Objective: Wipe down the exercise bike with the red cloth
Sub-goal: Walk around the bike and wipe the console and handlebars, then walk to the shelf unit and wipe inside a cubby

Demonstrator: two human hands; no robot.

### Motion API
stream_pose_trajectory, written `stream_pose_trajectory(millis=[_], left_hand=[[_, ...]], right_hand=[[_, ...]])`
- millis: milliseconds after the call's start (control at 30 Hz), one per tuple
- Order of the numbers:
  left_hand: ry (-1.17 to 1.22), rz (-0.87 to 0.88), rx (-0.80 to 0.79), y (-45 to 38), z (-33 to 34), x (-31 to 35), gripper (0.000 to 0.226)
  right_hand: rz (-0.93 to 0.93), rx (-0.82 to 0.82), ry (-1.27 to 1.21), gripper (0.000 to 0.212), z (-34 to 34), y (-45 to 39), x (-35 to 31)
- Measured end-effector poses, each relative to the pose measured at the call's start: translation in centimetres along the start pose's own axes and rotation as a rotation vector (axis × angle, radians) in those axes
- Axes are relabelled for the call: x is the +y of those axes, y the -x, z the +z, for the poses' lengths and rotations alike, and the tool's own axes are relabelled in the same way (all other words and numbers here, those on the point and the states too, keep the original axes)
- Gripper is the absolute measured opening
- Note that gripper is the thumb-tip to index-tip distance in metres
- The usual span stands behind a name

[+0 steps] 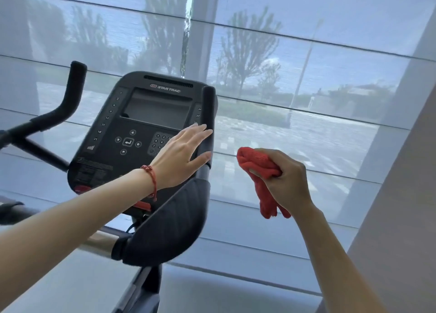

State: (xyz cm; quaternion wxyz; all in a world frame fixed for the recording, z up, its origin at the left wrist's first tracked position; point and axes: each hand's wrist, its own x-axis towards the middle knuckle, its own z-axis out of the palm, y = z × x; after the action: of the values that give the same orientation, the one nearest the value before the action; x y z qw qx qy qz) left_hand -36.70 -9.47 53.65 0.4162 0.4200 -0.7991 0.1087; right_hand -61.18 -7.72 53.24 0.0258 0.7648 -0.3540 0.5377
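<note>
Two hands are seen at the exercise bike. The left hand is spread wide, its straight fingers laid against the right handlebar grip beside the console. The red cloth is bunched in the right hand — clear of the bike, to its right, with its loose end hanging below the fist. The keypad is partly covered by the left hand, and the bike's lower frame is cut off at the bottom edge — no container is shown.
</note>
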Motion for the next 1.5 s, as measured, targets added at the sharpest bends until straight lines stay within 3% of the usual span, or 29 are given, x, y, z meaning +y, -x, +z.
stream_pose_trajectory(millis=[300,500,600,767,900,1000,1233,1500], left_hand=[[-0.101,0.026,-0.033,4.7,3.4,12.4,0.066],[-0.079,-0.129,-0.06,12.1,7.3,19.0,0.062],[-0.113,-0.192,-0.095,16.4,9.0,20.8,0.058],[-0.209,-0.29,-0.179,23.4,11.1,22.0,0.054],[-0.235,-0.404,-0.262,30.0,12.7,22.7,0.053],[-0.283,-0.485,-0.323,35.3,13.1,22.9,0.052],[-0.31,-0.714,-0.418,48.1,12.2,24.7,0.053],[-0.297,-0.982,-0.388,59.0,7.9,28.9,0.052]], right_hand=[[-0.044,-0.01,0.028,0.039,-7.8,8.8,0.5],[-0.034,-0.058,-0.09,0.034,-9.9,15.2,0.8],[0.008,-0.102,-0.101,0.052,-9.2,18.9,1.3],[0.05,-0.145,-0.159,0.043,-6.7,25.6,0.7],[0.102,-0.244,-0.158,0.056,-3.7,31.7,0.8],[0.09,-0.29,-0.163,0.047,-1.5,35.4,0.5],[0.043,-0.455,-0.216,0.05,2.3,44.1,-2.6],[0.034,-0.682,-0.297,0.053,4.9,52.5,-9.6]])
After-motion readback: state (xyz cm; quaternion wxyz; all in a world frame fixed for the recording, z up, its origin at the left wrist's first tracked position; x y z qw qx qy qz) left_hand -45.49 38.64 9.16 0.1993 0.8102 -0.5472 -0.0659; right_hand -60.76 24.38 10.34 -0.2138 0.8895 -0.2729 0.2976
